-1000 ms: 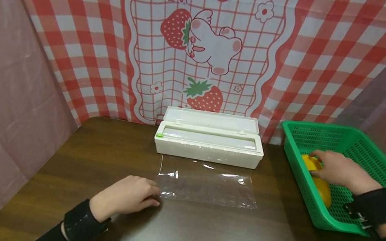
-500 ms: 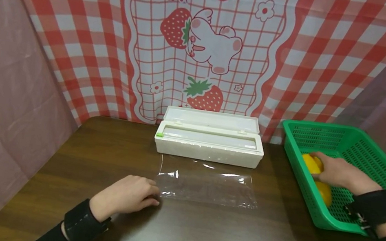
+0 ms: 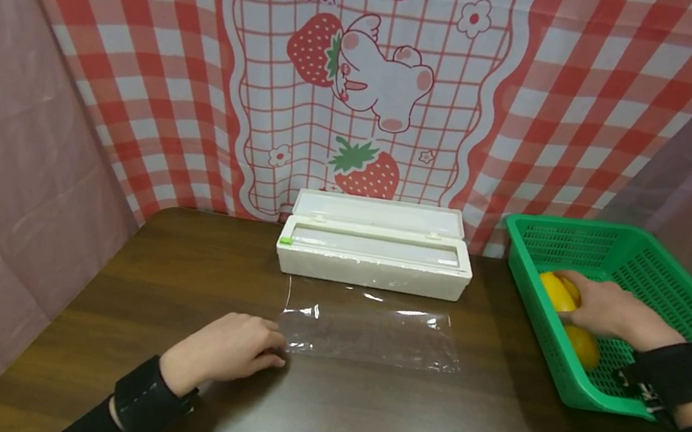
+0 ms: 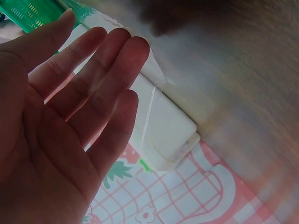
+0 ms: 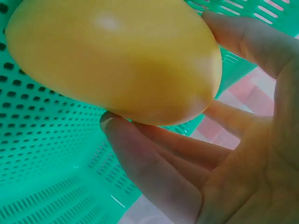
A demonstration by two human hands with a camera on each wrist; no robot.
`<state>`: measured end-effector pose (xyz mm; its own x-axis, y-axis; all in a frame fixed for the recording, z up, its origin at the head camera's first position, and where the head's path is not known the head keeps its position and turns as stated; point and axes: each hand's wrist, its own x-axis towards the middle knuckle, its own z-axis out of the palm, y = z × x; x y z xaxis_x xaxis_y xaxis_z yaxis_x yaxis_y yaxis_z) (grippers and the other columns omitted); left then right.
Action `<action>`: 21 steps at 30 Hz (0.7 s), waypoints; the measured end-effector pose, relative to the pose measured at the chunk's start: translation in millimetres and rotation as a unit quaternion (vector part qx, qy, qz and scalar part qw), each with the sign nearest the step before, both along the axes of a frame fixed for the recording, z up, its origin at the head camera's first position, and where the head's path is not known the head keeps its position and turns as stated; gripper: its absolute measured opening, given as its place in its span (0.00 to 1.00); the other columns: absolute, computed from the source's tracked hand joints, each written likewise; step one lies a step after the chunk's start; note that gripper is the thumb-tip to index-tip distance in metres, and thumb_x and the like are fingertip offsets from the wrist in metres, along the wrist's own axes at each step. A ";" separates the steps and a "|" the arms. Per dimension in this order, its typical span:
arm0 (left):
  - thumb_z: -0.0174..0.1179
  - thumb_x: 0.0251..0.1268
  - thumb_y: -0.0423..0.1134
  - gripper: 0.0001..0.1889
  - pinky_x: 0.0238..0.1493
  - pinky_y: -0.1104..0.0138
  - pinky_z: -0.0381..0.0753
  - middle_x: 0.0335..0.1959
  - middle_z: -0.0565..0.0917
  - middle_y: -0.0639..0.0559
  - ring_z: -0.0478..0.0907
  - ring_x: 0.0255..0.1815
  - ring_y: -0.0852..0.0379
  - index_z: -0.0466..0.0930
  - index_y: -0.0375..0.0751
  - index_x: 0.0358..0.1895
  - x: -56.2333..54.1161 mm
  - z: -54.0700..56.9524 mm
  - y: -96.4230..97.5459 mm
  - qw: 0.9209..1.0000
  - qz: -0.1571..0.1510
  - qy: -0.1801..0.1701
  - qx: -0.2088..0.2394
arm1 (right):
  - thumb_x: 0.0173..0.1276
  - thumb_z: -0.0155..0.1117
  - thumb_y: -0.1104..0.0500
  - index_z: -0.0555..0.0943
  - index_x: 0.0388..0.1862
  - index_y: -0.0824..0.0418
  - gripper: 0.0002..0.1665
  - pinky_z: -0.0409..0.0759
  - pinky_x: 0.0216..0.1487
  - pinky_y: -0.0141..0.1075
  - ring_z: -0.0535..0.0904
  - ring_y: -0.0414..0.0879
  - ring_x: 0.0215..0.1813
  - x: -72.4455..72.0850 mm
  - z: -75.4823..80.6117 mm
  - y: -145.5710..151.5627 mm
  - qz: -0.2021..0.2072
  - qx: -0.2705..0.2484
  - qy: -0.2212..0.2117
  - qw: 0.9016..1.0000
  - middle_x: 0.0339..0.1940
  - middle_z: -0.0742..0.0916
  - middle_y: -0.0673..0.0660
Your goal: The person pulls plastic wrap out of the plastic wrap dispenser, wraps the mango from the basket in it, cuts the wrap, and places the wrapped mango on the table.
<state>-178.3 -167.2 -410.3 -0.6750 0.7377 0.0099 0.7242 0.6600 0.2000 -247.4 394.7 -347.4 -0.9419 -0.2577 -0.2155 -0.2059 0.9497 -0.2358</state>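
Observation:
In the head view my right hand [image 3: 612,310] reaches into the green basket [image 3: 672,280] and grips a smooth yellow oval fruit [image 3: 556,293] between thumb and fingers. The right wrist view shows that fruit [image 5: 117,60] large, with fingertips on both sides of it. Another yellow fruit [image 3: 583,347] lies just nearer in the basket, partly behind the hand. My left hand [image 3: 228,347] rests on the table, fingers relaxed, at the lower left corner of a sheet of clear plastic wrap [image 3: 369,334]. In the left wrist view its palm and loosely extended fingers hold nothing.
A white cling-film dispenser [image 3: 371,271] stands at the table's back edge with its lid [image 3: 379,213] raised; the wrap lies flat in front of it. Behind hangs a red-and-white checked cloth [image 3: 154,71]. The basket sits at the right side of the dark wooden table [image 3: 356,424].
My right fingers have shifted slightly over the far yellow fruit and closed round it. The nearer fruit has moved a little to the right. My left hand stays in place.

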 end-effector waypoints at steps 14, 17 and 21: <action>0.65 0.68 0.47 0.06 0.31 0.66 0.79 0.28 0.79 0.64 0.73 0.27 0.69 0.84 0.51 0.35 0.5 -0.3 0.1 1.000 -0.001 0.000 0.002 | 0.64 0.69 0.40 0.52 0.76 0.69 0.56 0.73 0.24 0.42 0.74 0.50 0.24 9.7 28.3 -9.2 -0.051 0.007 0.062 0.997 0.34 0.80 0.65; 0.65 0.68 0.47 0.07 0.31 0.66 0.78 0.28 0.78 0.64 0.73 0.26 0.69 0.84 0.51 0.35 0.4 -0.5 0.1 1.000 -0.003 0.005 0.000 | 0.64 0.69 0.40 0.51 0.76 0.70 0.58 0.74 0.24 0.43 0.74 0.52 0.26 12.0 36.6 -13.3 -0.057 0.005 0.086 0.995 0.36 0.80 0.69; 0.65 0.68 0.47 0.07 0.32 0.66 0.78 0.27 0.78 0.64 0.73 0.26 0.69 0.84 0.51 0.35 0.1 -0.5 0.1 1.000 -0.004 0.004 -0.001 | 0.64 0.70 0.41 0.50 0.78 0.69 0.58 0.75 0.24 0.43 0.74 0.54 0.28 15.8 45.2 -22.9 -0.056 0.003 0.121 0.991 0.39 0.80 0.72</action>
<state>-178.3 -167.1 -410.8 -0.6697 0.7425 0.0134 0.7303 0.6551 0.1937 -231.6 371.8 -302.2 -0.9888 -0.1478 0.0185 -0.1487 0.9711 -0.1866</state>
